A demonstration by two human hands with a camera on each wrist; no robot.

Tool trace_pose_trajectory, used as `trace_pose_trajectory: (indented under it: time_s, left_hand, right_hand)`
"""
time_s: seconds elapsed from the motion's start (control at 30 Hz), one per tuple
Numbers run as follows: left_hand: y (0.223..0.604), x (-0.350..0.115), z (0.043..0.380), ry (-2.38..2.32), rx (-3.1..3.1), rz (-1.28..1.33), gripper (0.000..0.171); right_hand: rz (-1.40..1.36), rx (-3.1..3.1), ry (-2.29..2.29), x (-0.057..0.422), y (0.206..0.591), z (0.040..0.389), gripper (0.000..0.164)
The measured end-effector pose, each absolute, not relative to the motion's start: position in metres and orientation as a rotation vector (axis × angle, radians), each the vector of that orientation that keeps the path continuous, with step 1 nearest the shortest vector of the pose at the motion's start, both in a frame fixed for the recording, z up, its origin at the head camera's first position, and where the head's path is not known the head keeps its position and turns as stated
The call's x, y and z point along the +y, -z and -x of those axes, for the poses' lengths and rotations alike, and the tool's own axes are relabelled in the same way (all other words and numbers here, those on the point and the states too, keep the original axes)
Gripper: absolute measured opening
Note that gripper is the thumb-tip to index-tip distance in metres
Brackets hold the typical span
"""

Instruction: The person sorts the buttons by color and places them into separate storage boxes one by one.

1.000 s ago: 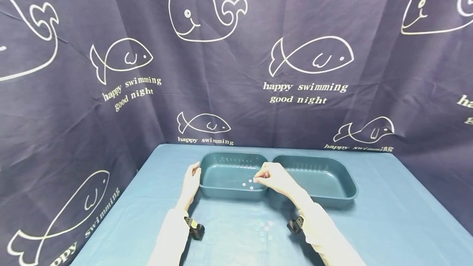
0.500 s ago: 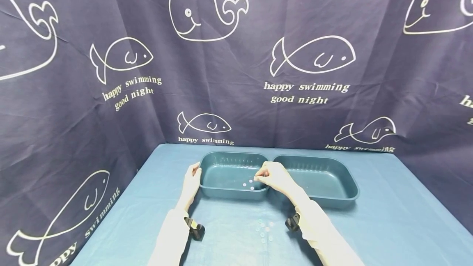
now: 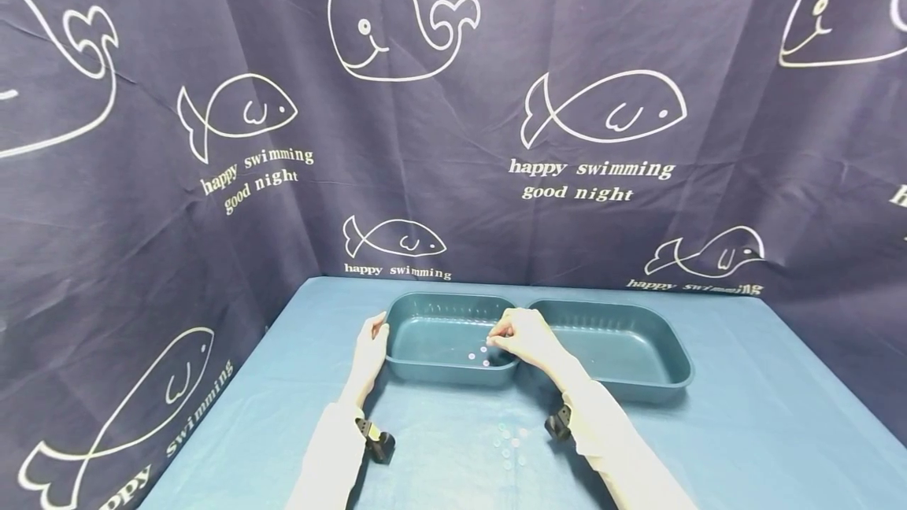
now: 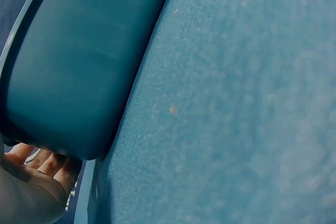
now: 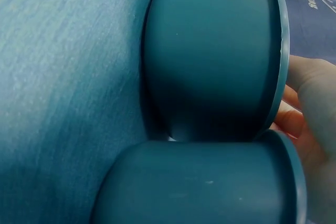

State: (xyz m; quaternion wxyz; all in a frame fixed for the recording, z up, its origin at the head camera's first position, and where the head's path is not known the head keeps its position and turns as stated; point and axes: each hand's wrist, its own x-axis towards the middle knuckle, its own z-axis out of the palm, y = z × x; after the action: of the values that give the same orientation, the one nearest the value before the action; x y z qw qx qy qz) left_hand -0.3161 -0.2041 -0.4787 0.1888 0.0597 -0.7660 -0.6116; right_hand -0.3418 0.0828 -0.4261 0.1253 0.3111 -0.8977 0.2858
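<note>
Two dark teal plastic bins stand side by side, the left bin [image 3: 453, 373] and the right bin [image 3: 641, 390]. Flat against the outer left end of the left bin lies my left hand [image 3: 370, 345], its fingers [image 4: 50, 163] touching the end wall in the left wrist view. My right hand [image 3: 527, 337] reaches over the left bin's right end. Its thumb and forefinger pinch what looks like a small pale button [image 3: 490, 340], mostly covered by the fingertips. Loose pale pink buttons [image 3: 472, 356] lie on that bin's floor, just below. The right wrist view hides the fingertips behind the rim.
In front of the bins, several small clear and pinkish round pieces [image 3: 506, 443] lie on the blue tablecloth [image 3: 432, 447]. A dark curtain [image 3: 482, 203] with white fish and whale drawings hangs behind the table.
My right fingertips have risen very slightly over the bin floor with the pinched button. My left hand stays against the bin, and the head view has shifted a little.
</note>
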Motion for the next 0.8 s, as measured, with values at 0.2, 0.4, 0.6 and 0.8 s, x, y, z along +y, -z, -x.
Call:
trace_pose_trajectory:
  time_s: [0.2,0.4,0.6,0.8]
  left_hand:
    - [0.4793,-0.2032,0.3165,1.718,-2.160,-0.166,0.036]
    - [0.4800,-0.2043,0.3168,1.711,-2.159,-0.178,0.036]
    - [0.4801,-0.2047,0.3171,1.710,-2.161,-0.186,0.035]
    - [0.4807,-0.2052,0.3174,1.729,-2.155,-0.177,0.035]
  right_hand:
    - [-0.907,-2.619,-0.801,0.0811,0.4232,0.3405,0.004]
    - [-0.941,-2.574,-0.796,0.0784,0.4240,0.3404,0.004]
    - [-0.945,-2.557,-0.808,0.0760,0.4254,0.3412,0.007]
    - [-0.940,-2.571,-0.792,0.0749,0.4258,0.3414,0.007]
